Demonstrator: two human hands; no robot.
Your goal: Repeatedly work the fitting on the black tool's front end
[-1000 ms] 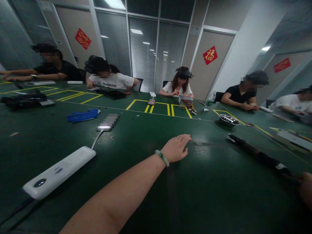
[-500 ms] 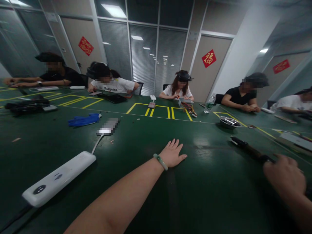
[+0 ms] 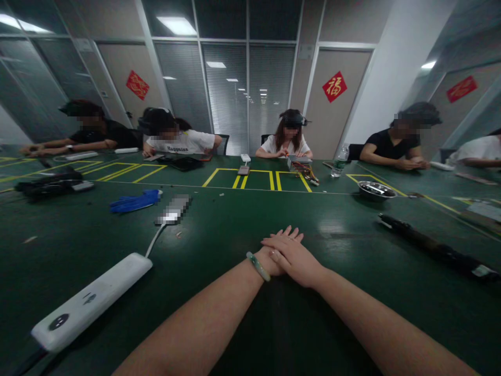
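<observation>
My left hand (image 3: 284, 236) lies flat on the green table (image 3: 219, 230), mostly covered, with only its fingertips showing; a green bracelet (image 3: 258, 265) circles its wrist. My right hand (image 3: 294, 256) rests palm down on top of it, fingers extended. Neither hand holds anything. The nearest objects are a white power strip (image 3: 92, 301) to the left and a long black tool (image 3: 434, 247) to the right, both well apart from my hands.
A blue glove (image 3: 135, 201) and a blurred small device (image 3: 174, 209) lie on the left. A metal bowl (image 3: 374, 190) and water bottle (image 3: 340, 160) stand at the back right. Several seated people work along the far edge, by yellow floor-tape rectangles (image 3: 254, 175).
My right hand came in from the lower right, away from the black tool, and settled on top of my left hand. The left hand stayed flat on the table.
</observation>
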